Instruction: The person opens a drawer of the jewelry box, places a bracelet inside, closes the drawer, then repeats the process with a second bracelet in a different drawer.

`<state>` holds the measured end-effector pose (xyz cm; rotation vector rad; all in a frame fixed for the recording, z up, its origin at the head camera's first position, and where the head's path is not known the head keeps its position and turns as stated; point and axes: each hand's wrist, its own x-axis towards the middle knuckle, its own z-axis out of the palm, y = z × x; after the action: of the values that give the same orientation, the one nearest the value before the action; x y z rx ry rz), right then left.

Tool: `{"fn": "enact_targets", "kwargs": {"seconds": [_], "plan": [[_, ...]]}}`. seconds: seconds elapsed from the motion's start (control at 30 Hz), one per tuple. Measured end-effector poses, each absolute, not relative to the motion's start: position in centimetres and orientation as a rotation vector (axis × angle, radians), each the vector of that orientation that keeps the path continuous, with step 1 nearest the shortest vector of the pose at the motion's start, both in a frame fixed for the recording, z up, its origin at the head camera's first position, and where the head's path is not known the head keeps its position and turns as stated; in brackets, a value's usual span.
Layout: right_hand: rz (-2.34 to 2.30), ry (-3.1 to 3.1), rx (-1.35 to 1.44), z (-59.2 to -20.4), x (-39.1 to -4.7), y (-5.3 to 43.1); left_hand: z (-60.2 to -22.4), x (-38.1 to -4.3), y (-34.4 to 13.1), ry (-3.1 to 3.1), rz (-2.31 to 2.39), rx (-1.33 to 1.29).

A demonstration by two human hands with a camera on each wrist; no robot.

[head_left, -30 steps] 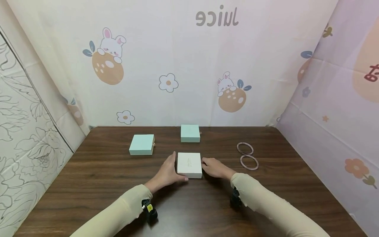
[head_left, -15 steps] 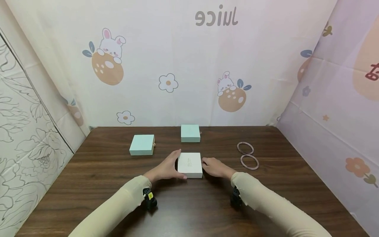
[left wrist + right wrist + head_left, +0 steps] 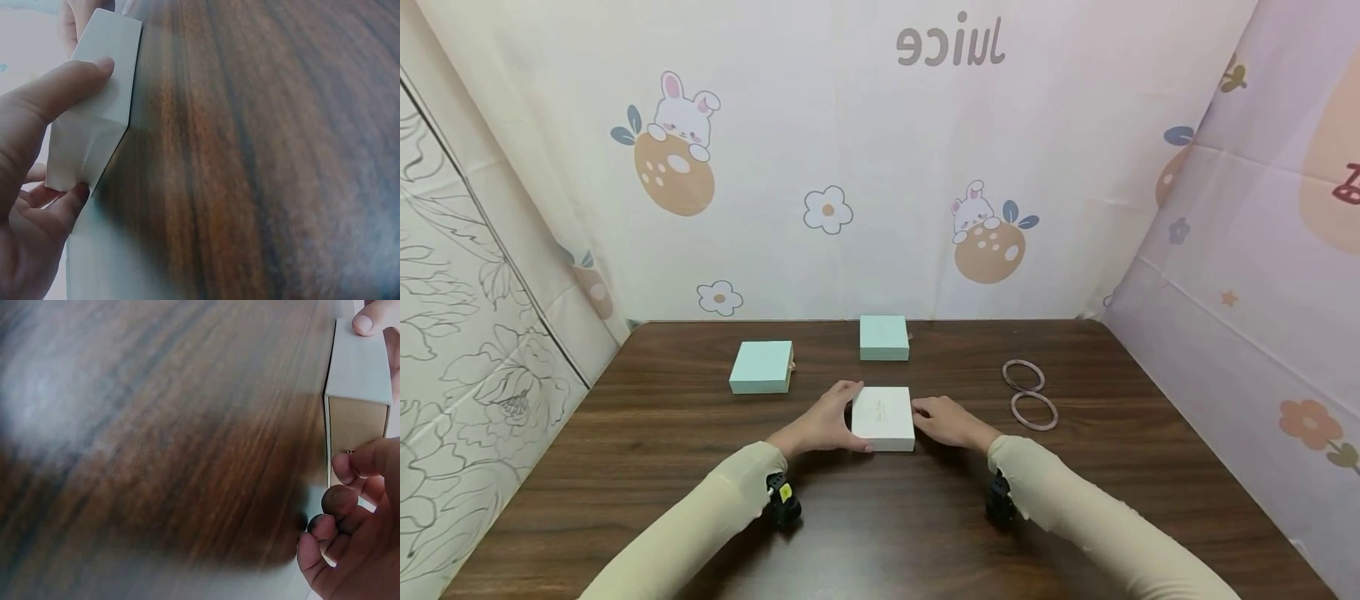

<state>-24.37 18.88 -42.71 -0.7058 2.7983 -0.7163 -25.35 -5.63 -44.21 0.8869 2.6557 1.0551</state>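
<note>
A small square white drawer box (image 3: 882,414) with faint lettering on its lid lies flat on the table. My left hand (image 3: 823,421) grips it from the left, thumb on the front side (image 3: 107,94) and fingers at the left side and far corner. On the right, my right hand (image 3: 951,423) has its thumb and index finger pinched at a small pull (image 3: 348,452) on the tan drawer face (image 3: 357,419). The other right fingers are curled below. The drawer face stands flush within the sleeve in the right wrist view.
Two mint-green boxes with small side tabs lie farther back, one at the left (image 3: 762,367) and one behind the white box (image 3: 883,337). Two pinkish rings (image 3: 1033,412) lie at the right. A printed curtain (image 3: 880,167) hangs behind the dark wooden table (image 3: 662,442).
My left fingers have slid rightward round the far left corner of the white box and closed in on it. The box and my right hand have stayed nearly in place.
</note>
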Motion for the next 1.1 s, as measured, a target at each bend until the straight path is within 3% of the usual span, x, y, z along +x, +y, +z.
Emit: {"fn": "enact_targets", "kwargs": {"seconds": [1.1], "plan": [[-0.702,2.799,-0.746,-42.56,-24.41,19.85,-44.4,-25.39,-5.65,2.628,1.119,0.878]]}}
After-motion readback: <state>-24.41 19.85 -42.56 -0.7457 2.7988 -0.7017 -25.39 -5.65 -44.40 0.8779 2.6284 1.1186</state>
